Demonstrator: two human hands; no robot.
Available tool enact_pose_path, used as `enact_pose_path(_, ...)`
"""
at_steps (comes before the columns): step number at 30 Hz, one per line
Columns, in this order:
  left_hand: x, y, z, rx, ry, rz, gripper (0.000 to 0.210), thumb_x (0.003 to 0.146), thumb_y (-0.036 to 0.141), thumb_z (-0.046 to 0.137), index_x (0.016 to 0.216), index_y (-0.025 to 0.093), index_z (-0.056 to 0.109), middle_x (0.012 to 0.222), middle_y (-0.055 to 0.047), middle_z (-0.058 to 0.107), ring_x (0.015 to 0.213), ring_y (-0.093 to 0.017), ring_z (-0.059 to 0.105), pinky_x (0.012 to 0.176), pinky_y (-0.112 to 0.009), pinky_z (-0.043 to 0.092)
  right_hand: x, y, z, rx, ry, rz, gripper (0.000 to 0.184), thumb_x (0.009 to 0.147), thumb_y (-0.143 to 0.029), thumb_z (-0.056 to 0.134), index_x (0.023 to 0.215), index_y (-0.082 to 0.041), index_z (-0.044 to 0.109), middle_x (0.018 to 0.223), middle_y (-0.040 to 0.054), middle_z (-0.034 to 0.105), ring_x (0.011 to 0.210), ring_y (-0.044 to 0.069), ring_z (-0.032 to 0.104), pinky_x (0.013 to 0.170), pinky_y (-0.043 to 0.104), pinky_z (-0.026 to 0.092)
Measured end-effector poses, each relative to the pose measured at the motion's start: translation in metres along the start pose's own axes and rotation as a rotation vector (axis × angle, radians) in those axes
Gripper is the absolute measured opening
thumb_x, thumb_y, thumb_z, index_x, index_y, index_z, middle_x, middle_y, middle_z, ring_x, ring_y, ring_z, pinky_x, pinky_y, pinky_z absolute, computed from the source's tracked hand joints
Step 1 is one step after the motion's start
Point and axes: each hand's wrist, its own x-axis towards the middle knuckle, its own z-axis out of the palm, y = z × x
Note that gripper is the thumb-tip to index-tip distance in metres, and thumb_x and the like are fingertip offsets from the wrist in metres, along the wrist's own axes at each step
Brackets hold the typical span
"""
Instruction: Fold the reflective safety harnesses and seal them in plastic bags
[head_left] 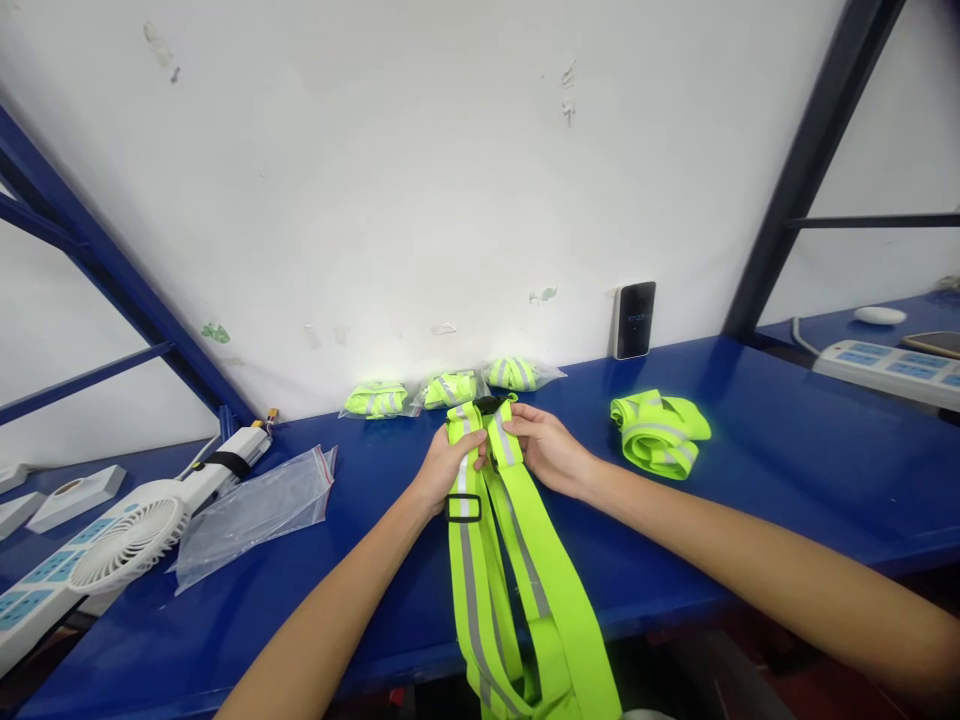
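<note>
Between my hands hangs a neon yellow-green reflective strap harness (525, 560) with grey stripes, its lower loops dropping past the table's front edge. My left hand (444, 462) is closed on its left strap, just above a black slider (463, 508). On the right strap, near the top, my right hand (551, 448) pinches the band with thumb and fingers. A black buckle (489, 404) sits at the top between the two straps. To the right of my right hand lies a rolled-up harness (660, 432) of the same colour.
Three bagged harnesses, one a clear packet (375, 400), line the wall. Clear zip bags (259, 510) lie at left beside a white fan (127, 535) and a power strip (45, 590). A small dark-screened device (634, 320) leans on the wall. Metal posts (814, 170) flank the blue table (787, 470).
</note>
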Motion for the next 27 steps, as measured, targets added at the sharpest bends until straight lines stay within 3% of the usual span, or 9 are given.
enact_pose_path(3, 0.001, -0.003, 0.0, 0.011, 0.081, -0.022, 0.033, 0.075, 0.041, 0.078, 0.085, 0.014, 0.062, 0.052, 0.002, 0.057, 0.045, -0.01, 0.05, 0.047, -0.021, 0.041, 0.0, 0.001, 0.001, -0.02, 0.041, -0.015, 0.031, 0.06, -0.018, 0.077, 0.085, -0.02, 0.06, 0.074, -0.0014, 0.069, 0.063, 0.017, 0.064, 0.063, 0.032, 0.053)
enact_pose_path(6, 0.001, -0.004, 0.002, -0.011, 0.123, -0.032, 0.047, 0.072, 0.044, 0.08, 0.102, 0.012, 0.064, 0.053, 0.002, 0.058, 0.046, -0.012, 0.053, 0.047, -0.022, 0.044, -0.002, 0.004, 0.002, -0.13, 0.073, -0.081, 0.026, 0.062, -0.015, 0.07, 0.083, -0.021, 0.056, 0.07, -0.0041, 0.064, 0.06, 0.016, 0.062, 0.059, 0.029, 0.051)
enact_pose_path(9, 0.002, -0.001, 0.002, -0.086, 0.134, 0.013, 0.053, 0.071, 0.041, 0.081, 0.111, 0.013, 0.062, 0.061, 0.001, 0.063, 0.048, -0.013, 0.056, 0.049, -0.024, 0.047, -0.005, 0.006, 0.004, -0.144, 0.003, -0.071, 0.023, 0.065, -0.015, 0.068, 0.079, -0.022, 0.051, 0.068, -0.0058, 0.061, 0.062, 0.015, 0.063, 0.063, 0.03, 0.052)
enact_pose_path(13, 0.003, 0.004, -0.002, -0.18, 0.127, 0.088, 0.051, 0.069, 0.034, 0.083, 0.111, 0.016, 0.061, 0.08, -0.001, 0.07, 0.044, -0.008, 0.054, 0.047, -0.022, 0.045, -0.008, 0.001, 0.003, 0.03, -0.133, 0.107, 0.014, 0.079, -0.032, 0.062, 0.084, -0.023, 0.053, 0.08, -0.0006, 0.066, 0.074, 0.02, 0.068, 0.068, 0.034, 0.055)
enact_pose_path(15, 0.002, 0.006, -0.004, -0.211, 0.102, 0.09, 0.047, 0.07, 0.035, 0.082, 0.108, 0.014, 0.064, 0.081, -0.002, 0.071, 0.043, -0.006, 0.052, 0.046, -0.021, 0.045, -0.008, -0.003, 0.002, 0.05, -0.178, 0.16, 0.019, 0.085, -0.041, 0.056, 0.09, -0.022, 0.056, 0.086, 0.0037, 0.07, 0.08, 0.022, 0.069, 0.069, 0.035, 0.055)
enact_pose_path(19, -0.002, 0.01, -0.004, -0.249, 0.021, 0.068, 0.044, 0.072, 0.036, 0.081, 0.104, 0.012, 0.066, 0.086, -0.004, 0.071, 0.043, -0.005, 0.051, 0.045, -0.021, 0.044, -0.01, -0.012, 0.001, -0.059, -0.257, 0.168, 0.02, 0.083, -0.031, 0.062, 0.1, -0.02, 0.06, 0.09, 0.0073, 0.073, 0.079, 0.021, 0.07, 0.068, 0.031, 0.054)
enact_pose_path(23, -0.003, 0.014, -0.004, -0.261, 0.016, 0.07, 0.043, 0.07, 0.036, 0.082, 0.102, 0.013, 0.065, 0.089, -0.004, 0.072, 0.044, -0.005, 0.052, 0.044, -0.021, 0.043, -0.012, -0.012, 0.003, -0.123, -0.307, 0.104, 0.028, 0.082, -0.035, 0.065, 0.103, -0.018, 0.057, 0.093, 0.0096, 0.074, 0.076, 0.021, 0.07, 0.069, 0.034, 0.054)
enact_pose_path(27, 0.0, 0.015, -0.007, -0.213, 0.058, 0.124, 0.047, 0.07, 0.033, 0.083, 0.107, 0.015, 0.061, 0.099, -0.006, 0.072, 0.045, -0.007, 0.056, 0.046, -0.023, 0.046, -0.011, -0.006, 0.001, -0.352, -0.264, -0.098, 0.031, 0.081, -0.036, 0.07, 0.099, -0.021, 0.05, 0.086, 0.0039, 0.073, 0.076, 0.021, 0.069, 0.071, 0.033, 0.052)
